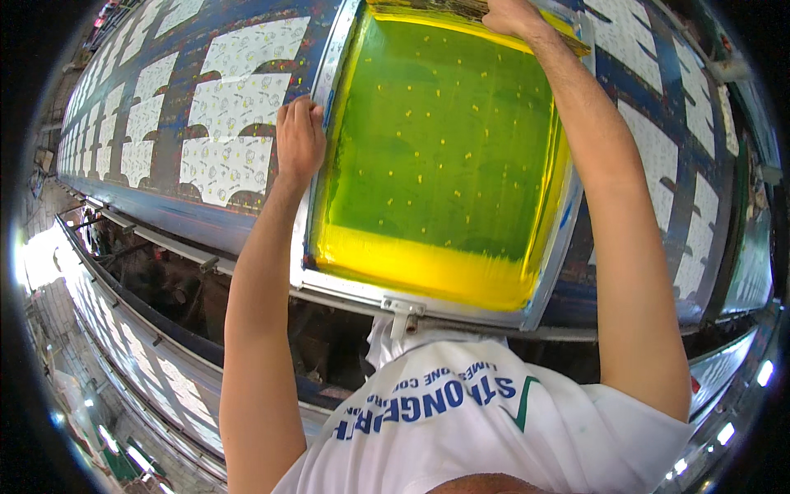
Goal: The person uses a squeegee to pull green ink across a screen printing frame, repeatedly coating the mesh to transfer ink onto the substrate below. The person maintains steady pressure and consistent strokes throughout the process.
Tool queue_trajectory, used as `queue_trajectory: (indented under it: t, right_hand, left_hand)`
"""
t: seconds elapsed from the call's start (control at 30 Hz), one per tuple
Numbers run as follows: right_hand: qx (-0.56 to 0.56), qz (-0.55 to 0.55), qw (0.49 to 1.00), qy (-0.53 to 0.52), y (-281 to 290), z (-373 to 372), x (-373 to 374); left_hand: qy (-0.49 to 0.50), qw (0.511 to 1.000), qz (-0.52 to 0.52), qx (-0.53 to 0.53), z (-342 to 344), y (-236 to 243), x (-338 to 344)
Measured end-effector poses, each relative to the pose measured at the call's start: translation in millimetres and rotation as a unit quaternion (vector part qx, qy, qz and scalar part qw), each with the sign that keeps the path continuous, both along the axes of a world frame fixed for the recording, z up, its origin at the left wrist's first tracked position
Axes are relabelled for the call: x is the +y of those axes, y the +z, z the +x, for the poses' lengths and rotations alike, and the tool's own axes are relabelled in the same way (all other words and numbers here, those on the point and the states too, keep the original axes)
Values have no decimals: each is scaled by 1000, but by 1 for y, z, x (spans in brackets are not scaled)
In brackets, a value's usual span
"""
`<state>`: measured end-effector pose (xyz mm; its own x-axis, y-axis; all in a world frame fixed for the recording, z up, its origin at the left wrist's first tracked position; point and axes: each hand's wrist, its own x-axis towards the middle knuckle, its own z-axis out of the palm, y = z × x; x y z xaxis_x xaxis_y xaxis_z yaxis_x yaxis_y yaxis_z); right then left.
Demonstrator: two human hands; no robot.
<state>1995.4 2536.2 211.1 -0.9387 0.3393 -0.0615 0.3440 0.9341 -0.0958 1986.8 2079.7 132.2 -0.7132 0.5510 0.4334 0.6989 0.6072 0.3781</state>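
A screen-printing frame [374,292] with pale metal sides lies over the table in front of me. Its green mesh [436,140] carries small yellow marks, and a band of yellow ink [411,259] spreads along the near end. At the left side of the frame, my left hand [301,138] is closed, its fingers curled at the metal edge. My right hand [512,18] reaches to the far end and grips a wooden, ink-stained squeegee [440,10] that spans the mesh. The upper part of that hand is cut off by the picture's edge.
White cut pieces [226,169] with small prints lie in rows on the long dark table [169,210], left of the frame. More white pieces [654,156] lie to the right. A metal bracket [401,311] juts from the frame's near side. Another long table [156,346] stands lower left.
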Motion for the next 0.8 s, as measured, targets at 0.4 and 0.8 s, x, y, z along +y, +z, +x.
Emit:
queue_trajectory:
  t: [0.4, 0.8]
  right_hand:
    - [-108, -19, 994, 6, 22, 207, -205]
    - [28, -33, 998, -39, 13, 357, -361]
  left_hand:
    - [-10, 999, 22, 41, -11, -17, -2]
    - [-40, 998, 10, 46, -16, -26, -3]
